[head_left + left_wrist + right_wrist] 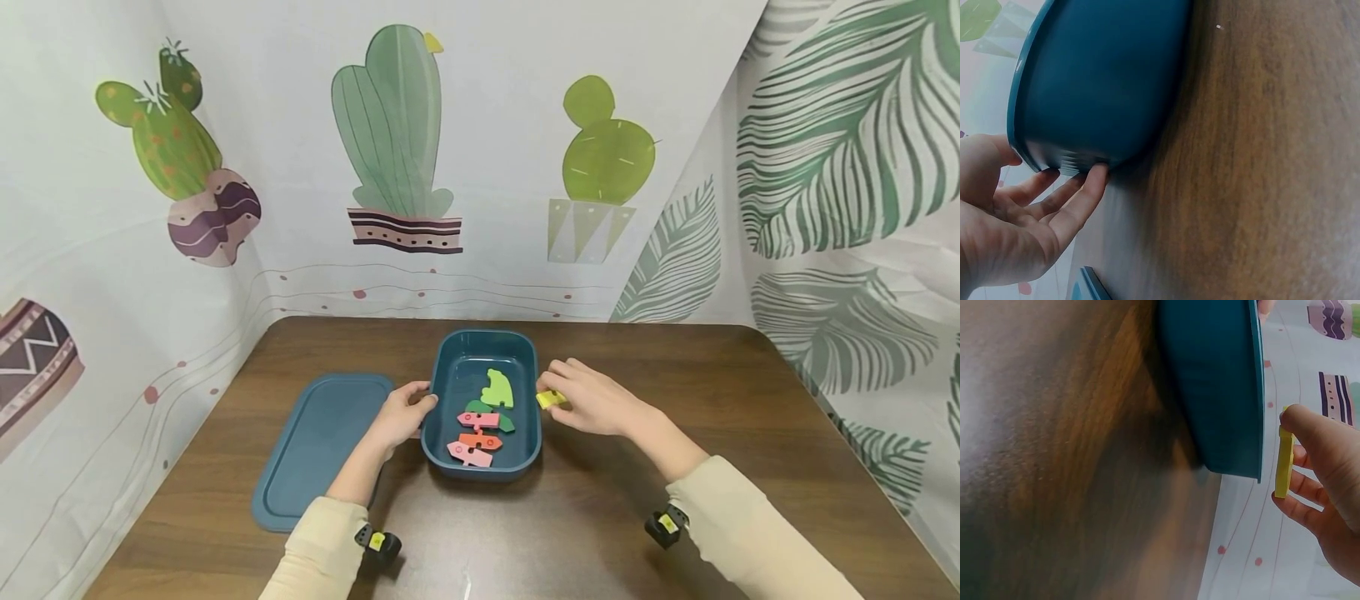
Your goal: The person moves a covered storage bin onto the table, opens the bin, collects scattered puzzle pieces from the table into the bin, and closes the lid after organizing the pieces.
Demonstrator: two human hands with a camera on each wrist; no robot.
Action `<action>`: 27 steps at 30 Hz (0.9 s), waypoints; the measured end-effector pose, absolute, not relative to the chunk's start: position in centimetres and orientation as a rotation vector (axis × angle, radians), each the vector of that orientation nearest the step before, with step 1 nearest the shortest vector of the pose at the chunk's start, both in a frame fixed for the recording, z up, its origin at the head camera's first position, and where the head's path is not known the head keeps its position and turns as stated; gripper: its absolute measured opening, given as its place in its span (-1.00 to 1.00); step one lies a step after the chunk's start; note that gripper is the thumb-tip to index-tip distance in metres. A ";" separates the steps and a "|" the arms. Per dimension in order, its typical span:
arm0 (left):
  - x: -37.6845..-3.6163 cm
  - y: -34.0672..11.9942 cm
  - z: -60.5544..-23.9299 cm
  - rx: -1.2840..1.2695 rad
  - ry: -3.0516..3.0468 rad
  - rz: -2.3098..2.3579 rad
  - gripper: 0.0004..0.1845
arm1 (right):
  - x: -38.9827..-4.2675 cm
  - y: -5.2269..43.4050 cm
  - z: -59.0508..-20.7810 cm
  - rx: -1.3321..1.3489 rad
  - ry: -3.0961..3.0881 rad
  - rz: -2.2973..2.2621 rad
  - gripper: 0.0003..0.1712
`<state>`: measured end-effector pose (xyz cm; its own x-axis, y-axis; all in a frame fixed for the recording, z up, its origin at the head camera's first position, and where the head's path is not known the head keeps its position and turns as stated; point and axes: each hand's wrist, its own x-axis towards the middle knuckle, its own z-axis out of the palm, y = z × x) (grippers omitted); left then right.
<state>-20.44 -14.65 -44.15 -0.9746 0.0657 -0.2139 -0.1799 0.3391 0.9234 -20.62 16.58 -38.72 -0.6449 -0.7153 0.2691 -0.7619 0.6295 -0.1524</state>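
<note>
A deep blue plastic box [482, 473] stands on the table with several flat puzzle pieces inside. My left hand [405, 412] holds its left side, thumb at the rim and fingertips against the outer wall [1104, 81]. Just outside the right rim, my right hand [596, 400] pinches a yellow flat piece [1284, 465] between thumb and fingers. In the box lie a light green piece [498, 390], a pink arrow-ended piece [477, 420] overlapping dark green [506, 423], an orange-red piece [483, 442] and a pale pink piece [469, 455].
A flat blue lid [322, 450] lies on the brown wooden table [600, 517] left of the box, partly behind the left forearm. Cloth [495, 167] printed with cacti and leaves hangs behind the table and along its sides.
</note>
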 end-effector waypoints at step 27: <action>-20.6 -14.8 -44.6 -0.101 2.374 1.714 -0.56 | -22.6 12.3 -37.5 1.354 -2.672 0.301 -0.79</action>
